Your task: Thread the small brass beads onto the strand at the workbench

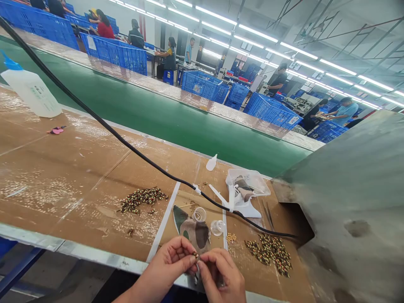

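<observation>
Recording the bench from the head view. The left hand (167,265) and right hand (222,273) meet at the near edge of the cardboard-covered bench (72,168). The fingertips (202,264) of both hands are almost closed, pinching one small speckled bead (195,254) between them; its exact shape is too small to tell. The hands lie over a camouflage-patterned cut piece (192,231) on a paper sheet.

Just beyond the fingers stand two clear plastic cups (206,221), side by side. A small heap of tan beads (231,237) lies to the right, next to a larger pile of dark speckled beads (268,254). A second pile of dark speckled beads (143,198) lies left of the sheet. Further along are a clear plastic tray (248,183) and a white shoe-shaped piece (243,206), with tweezers (267,214) nearby.

A black cable (126,141) crosses the bench above the hands. A white bottle with a blue nozzle (31,90) stands at far left. Beyond the bench runs a green conveyor belt (158,101). Across it, co-workers (167,54) sit beside blue plastic crates (202,84). A grey metal hood (347,202) fills the right side.
</observation>
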The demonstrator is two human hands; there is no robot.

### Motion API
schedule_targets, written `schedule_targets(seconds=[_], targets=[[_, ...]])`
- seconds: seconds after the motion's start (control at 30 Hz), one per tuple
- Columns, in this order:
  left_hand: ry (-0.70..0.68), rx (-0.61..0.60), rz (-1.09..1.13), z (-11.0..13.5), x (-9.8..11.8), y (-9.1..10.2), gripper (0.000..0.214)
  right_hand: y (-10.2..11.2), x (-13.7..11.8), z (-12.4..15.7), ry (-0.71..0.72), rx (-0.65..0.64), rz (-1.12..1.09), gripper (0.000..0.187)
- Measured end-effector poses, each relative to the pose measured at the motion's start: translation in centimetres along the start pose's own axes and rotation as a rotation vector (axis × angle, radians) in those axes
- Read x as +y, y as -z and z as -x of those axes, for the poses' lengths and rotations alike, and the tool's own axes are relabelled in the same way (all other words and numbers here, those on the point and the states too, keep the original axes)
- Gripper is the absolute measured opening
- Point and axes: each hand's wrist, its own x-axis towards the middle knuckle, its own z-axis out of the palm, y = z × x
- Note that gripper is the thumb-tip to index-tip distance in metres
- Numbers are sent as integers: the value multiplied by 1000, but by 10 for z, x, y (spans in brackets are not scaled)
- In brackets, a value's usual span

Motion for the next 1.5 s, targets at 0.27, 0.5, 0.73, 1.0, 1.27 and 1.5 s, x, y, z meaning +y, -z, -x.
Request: schedule_targets(seconds=[0.27, 0.5, 0.73, 1.0, 1.27, 1.5], targets=[[-29, -5, -11, 0, -4, 1, 15, -6, 3, 6, 85, 41, 72, 10], [-33, -10, -32, 1, -2, 1, 15, -5, 8, 10, 254, 86, 203, 11], [-17, -3, -40, 0, -1, 1, 18, -6, 5, 10, 179, 61, 189, 11], [35, -2, -86, -1, -3, -1, 26, 16, 18, 4, -82, 69, 149, 19], [43, -5, -134, -6, -3, 1, 31, 71, 72, 11, -324, 212, 447, 26], [43, -15, -134, -2, -2, 2, 29, 61, 62, 4, -246, 100, 429, 24]])
